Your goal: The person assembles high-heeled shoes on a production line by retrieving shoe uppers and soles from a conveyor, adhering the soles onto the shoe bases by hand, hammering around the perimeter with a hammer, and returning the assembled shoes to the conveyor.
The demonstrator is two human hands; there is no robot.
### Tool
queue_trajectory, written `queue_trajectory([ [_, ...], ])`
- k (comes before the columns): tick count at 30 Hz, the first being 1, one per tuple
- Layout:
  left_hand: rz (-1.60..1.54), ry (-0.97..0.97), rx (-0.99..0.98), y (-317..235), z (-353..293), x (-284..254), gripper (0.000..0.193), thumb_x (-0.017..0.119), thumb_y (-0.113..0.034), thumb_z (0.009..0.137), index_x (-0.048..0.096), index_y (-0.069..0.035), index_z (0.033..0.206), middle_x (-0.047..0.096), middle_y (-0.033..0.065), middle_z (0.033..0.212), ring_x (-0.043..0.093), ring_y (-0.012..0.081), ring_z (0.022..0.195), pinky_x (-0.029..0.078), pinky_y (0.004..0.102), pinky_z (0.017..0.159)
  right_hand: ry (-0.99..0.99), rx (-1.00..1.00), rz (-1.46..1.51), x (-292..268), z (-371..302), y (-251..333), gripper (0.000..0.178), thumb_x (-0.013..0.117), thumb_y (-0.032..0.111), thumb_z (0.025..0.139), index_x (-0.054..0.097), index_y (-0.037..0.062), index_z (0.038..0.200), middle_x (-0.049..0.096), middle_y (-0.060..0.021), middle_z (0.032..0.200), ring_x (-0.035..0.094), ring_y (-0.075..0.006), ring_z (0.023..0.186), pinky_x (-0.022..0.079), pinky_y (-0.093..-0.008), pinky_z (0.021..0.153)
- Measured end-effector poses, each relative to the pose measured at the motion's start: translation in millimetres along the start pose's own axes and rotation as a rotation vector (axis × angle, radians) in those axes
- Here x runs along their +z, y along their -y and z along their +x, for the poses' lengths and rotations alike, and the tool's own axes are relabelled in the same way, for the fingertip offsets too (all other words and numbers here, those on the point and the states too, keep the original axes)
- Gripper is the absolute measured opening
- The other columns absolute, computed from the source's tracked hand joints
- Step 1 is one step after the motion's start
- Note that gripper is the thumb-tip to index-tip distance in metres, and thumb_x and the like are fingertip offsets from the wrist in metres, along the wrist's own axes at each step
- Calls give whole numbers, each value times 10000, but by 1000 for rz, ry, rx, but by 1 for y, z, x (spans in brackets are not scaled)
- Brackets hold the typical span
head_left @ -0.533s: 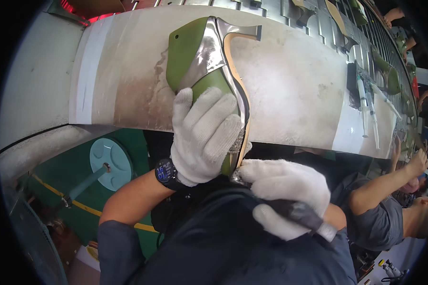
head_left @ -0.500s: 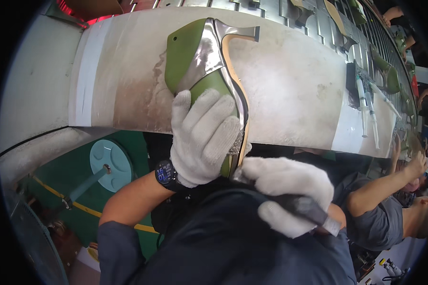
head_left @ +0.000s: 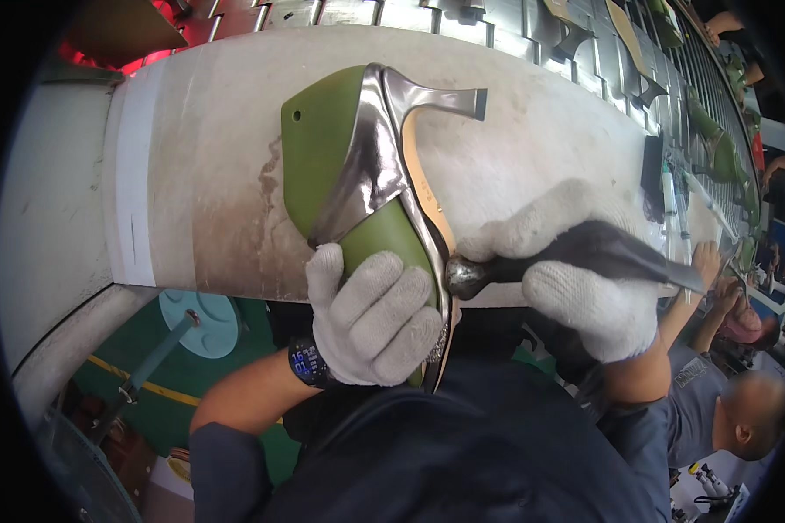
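Observation:
A high-heeled shoe in shiny pewter [head_left: 377,148] sits on a green last [head_left: 323,144], lying on its side with its heel [head_left: 445,100] pointing right. Its toe part, with a patch of glittering trim, is toward my body. My left hand [head_left: 371,318], in a white knit glove, wraps the last near the toe and grips it. In my gloved right hand [head_left: 584,288] is a dark hammer [head_left: 584,248]. Its rounded metal end touches or nearly touches the sole edge [head_left: 423,183] at mid-length; I cannot tell which. The palm hides part of the hammer.
Beneath the shoe is a worn pale bench top [head_left: 227,113]. A slatted metal conveyor [head_left: 340,13] carries other shoe parts beyond it. Syringe-like tubes [head_left: 672,196] lie at the bench's right. A co-worker [head_left: 706,392] sits at the right; a blue round-based stand [head_left: 214,327] is lower left.
The hammer has come up from beside the toe to the middle of the sole edge, turning as it rose. Shoe and left hand sit slightly lower in view; the left hand keeps its hold.

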State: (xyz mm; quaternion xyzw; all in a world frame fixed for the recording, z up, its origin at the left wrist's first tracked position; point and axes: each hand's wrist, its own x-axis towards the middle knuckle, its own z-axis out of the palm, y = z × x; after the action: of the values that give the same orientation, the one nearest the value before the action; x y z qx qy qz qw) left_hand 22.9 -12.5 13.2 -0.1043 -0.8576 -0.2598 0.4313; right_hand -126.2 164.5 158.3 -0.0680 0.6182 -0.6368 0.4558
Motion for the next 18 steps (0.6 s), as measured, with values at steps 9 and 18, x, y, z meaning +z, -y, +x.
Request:
queue_trajectory([
  [9,-74,61,-25,0,0,-3,470,778,-154,879,560,-165,1295,655,20,1234,671,215,1015,415,571,935,58,-207,-387,0,40,8,335,751,93,1000,619,-60,1268,739,-310,1301,730,-364,1223,587,-515,1090],
  [18,-55,28,-47,-5,2,3,409,753,-215,918,601,-230,1297,689,-35,1244,659,178,1115,392,582,1097,-132,-381,-219,20,60,2,295,761,147,1008,644,-59,1185,776,-302,1191,783,-368,1062,640,-501,988],
])
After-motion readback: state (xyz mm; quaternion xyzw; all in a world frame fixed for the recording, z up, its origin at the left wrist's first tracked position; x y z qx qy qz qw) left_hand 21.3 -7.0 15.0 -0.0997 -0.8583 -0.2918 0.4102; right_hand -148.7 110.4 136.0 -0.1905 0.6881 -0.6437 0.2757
